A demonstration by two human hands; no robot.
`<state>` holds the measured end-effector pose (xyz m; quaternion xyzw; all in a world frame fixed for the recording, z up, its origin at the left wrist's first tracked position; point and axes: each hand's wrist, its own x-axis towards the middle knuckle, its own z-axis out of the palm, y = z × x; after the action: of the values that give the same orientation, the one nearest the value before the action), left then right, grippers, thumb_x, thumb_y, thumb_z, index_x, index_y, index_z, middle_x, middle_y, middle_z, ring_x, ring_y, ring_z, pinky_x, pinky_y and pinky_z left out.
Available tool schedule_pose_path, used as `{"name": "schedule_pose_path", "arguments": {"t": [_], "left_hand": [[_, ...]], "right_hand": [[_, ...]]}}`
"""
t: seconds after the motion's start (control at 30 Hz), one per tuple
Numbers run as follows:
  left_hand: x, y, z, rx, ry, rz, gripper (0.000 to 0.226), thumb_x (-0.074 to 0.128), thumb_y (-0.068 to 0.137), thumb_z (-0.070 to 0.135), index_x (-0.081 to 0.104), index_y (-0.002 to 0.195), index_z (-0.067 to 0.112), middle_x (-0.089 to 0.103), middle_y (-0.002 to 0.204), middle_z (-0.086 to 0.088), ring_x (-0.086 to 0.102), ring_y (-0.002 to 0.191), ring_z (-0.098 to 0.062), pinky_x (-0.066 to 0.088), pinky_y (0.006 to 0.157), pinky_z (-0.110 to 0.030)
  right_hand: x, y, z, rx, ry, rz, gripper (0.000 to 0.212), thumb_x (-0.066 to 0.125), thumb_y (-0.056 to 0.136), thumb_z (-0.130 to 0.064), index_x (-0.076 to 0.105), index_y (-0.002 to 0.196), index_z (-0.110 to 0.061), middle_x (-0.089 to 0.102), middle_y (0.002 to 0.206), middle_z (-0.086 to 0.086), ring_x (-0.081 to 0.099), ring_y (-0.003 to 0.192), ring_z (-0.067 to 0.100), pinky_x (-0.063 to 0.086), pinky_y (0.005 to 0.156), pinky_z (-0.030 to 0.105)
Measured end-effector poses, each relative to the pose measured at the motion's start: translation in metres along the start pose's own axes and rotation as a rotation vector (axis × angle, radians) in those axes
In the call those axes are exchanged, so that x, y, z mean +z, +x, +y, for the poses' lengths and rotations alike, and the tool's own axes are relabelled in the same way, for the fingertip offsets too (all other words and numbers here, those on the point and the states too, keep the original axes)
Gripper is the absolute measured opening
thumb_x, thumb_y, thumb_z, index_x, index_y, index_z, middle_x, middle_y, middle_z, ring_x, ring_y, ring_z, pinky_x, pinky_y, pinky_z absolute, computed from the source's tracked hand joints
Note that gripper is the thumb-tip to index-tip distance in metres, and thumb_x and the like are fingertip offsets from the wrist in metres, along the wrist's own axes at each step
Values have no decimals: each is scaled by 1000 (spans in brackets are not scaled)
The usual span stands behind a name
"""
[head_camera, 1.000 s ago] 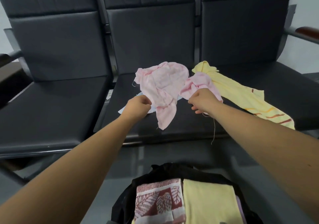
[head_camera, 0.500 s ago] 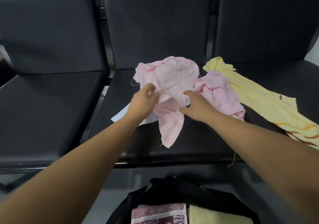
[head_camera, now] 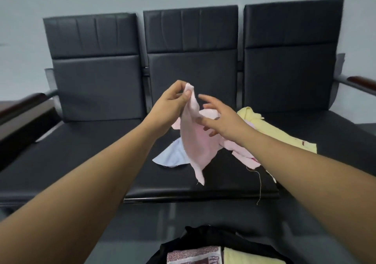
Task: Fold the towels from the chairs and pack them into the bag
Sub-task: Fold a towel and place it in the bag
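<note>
Pink towel (head_camera: pixel 195 143) is pinched at one corner by the left hand (head_camera: pixel 171 107). Right hand (head_camera: pixel 221 121) is spread open beside it.

Pale pink towel (head_camera: pixel 196 141), light blue towel (head_camera: pixel 171 157), yellow towel (head_camera: pixel 270 133), black chairs (head_camera: pixel 97 74), black bag (head_camera: pixel 213 237)

The person's left arm (head_camera: pixel 91 182) and right arm (head_camera: pixel 305 172) are bare all the way along. The left hand (head_camera: pixel 171 105) and right hand (head_camera: pixel 221 121) are bare too.
</note>
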<state>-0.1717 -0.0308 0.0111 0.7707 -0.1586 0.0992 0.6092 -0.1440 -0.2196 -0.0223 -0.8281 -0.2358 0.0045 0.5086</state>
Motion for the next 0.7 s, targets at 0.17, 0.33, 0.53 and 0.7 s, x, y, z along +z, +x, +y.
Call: {"name": "schedule_pose_path", "arguments": {"t": [0.17, 0.33, 0.53, 0.7], "left_hand": [[3, -25, 62, 66, 55, 48, 20, 49, 107, 34, 55, 97, 18, 61, 76, -1, 54, 65, -16, 44, 66, -33], [-3, -47, 113, 78, 93, 211, 33, 64, 96, 49, 62, 112, 21, 70, 102, 8, 66, 90, -6, 53, 82, -29], [-6, -72, 146, 62, 169, 8, 27, 73, 93, 28, 71, 112, 9, 77, 102, -1, 73, 95, -17, 59, 88, -38], [-14, -86, 176, 37, -76, 14, 41, 68, 95, 37, 71, 108, -1, 74, 99, -14, 68, 83, -24, 55, 76, -37]], "right_hand": [[-17, -29, -73, -95, -44, 61, 16, 65, 97, -8, 72, 83, -8, 71, 79, 14, 69, 66, 8, 63, 74, 29], [-39, -48, -145, -112, 143, 230, 16, 65, 98, -7, 71, 95, 7, 66, 76, 13, 66, 67, 18, 63, 72, 35], [-73, -70, -207, -185, -12, 435, 28, 63, 93, -15, 66, 88, 13, 46, 65, 13, 45, 55, 21, 40, 56, 30], [-100, -98, -215, -122, 1, 191, 14, 73, 93, -18, 75, 105, -10, 58, 63, -5, 42, 52, 11, 36, 51, 24]]}}
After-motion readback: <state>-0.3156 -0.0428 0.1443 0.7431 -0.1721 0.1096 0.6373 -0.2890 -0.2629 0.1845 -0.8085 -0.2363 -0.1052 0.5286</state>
